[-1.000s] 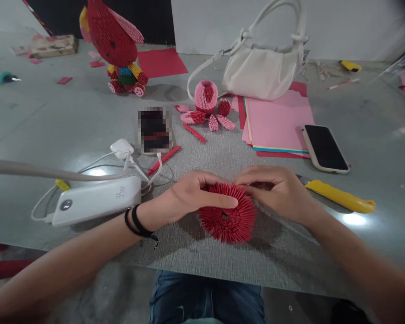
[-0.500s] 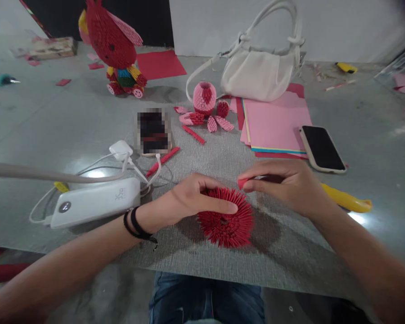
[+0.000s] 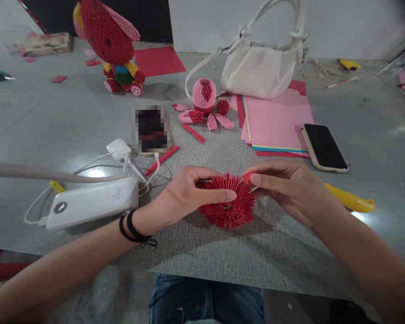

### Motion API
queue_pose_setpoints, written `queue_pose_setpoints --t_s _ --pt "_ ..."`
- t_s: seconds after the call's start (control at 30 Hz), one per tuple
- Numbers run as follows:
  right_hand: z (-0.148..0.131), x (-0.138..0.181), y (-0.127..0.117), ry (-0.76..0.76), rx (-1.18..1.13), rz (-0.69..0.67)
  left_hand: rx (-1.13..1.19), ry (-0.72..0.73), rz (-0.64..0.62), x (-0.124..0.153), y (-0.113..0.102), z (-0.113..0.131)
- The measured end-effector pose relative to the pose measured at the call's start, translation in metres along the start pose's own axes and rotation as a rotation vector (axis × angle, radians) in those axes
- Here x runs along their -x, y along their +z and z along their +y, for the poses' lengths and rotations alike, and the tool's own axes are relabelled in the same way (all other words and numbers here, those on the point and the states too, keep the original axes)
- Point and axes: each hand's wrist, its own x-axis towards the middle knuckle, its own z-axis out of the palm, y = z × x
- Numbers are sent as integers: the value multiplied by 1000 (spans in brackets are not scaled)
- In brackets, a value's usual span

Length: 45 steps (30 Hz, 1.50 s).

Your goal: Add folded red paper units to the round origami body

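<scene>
A spiky red ring of folded paper pieces [image 3: 228, 208] rests on the grey mat [image 3: 222, 252] in front of me. My left hand [image 3: 185, 193] curls round its left side, thumb stretched across the top. My right hand [image 3: 286, 186] pinches a small red paper piece [image 3: 247, 177] at the ring's upper right edge, touching the spikes.
A white power bank [image 3: 92, 202] with cables lies at the left. A yellow utility knife [image 3: 349, 198] and a black phone [image 3: 325, 147] lie at the right. Pink paper sheets [image 3: 276, 121], small pink-red paper models [image 3: 204, 96], a white handbag [image 3: 261, 72] and a red paper figure [image 3: 108, 36] stand further back.
My right hand lifted away from the ring with a small red piece, then brought it back down to the ring's upper right edge. The left hand stayed on the ring.
</scene>
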Motion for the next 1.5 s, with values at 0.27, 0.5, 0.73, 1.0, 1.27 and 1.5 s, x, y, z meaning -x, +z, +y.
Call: queue_pose_setpoints --t_s 0.27,0.5,0.73,1.0,1.27,1.5 --pt "0 1 1 8 9 4 43 12 -41 0 0 1" --pt "-5 4 6 4 47 48 3 -48 -59 0 0 1" --pt "-3 4 7 -16 52 21 12 -57 -27 1 2 0" --pt "-1 0 2 99 -77 -18 33 -30 -31 2 3 2" --pt "-2 2 4 148 -45 -2 -21 -14 -33 4 4 7" --pt "-1 2 4 176 -78 14 -199 31 -9 4 4 11"
